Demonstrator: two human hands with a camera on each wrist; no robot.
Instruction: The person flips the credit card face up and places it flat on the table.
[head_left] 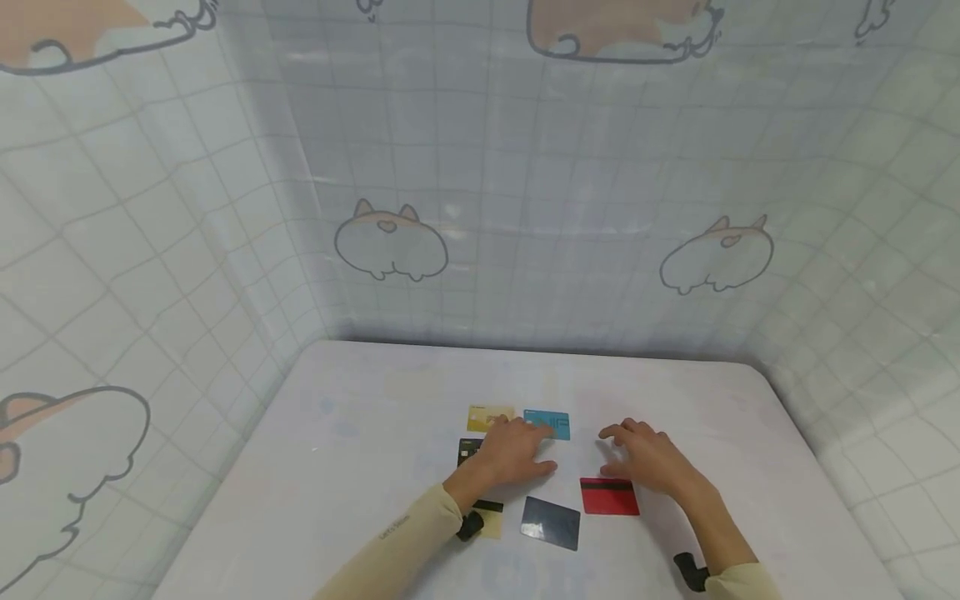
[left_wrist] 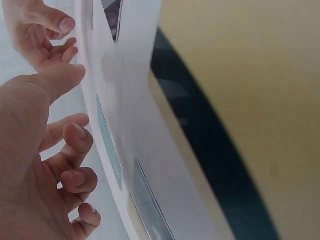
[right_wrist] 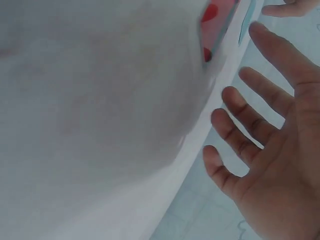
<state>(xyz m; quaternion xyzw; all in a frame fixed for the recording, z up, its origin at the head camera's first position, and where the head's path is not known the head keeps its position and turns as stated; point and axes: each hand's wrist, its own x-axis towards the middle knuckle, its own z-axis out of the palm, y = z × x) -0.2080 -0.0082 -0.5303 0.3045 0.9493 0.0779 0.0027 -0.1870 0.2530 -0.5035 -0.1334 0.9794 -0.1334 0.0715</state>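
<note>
Over the group of plastic cards hovers my left hand (head_left: 512, 452), its fingers loosely bent with nothing in them. It partly covers a yellow card (head_left: 480, 419), a blue card (head_left: 557, 423) and a black card (head_left: 467, 450). Under the left wrist lies a cream card with a dark stripe (left_wrist: 200, 130), partly hidden in the head view. A dark grey card (head_left: 551, 523) lies nearer me. My right hand (head_left: 648, 457) is empty, fingers spread and slightly bent, just beyond a red card with a dark stripe (head_left: 610, 497).
The cards lie flat on a white table (head_left: 360, 433) with rounded far corners. A curtain with a grid and cartoon animals (head_left: 555, 167) hangs behind the table and along both sides. Dark wrist-mounted pieces (head_left: 470, 526) show below each hand.
</note>
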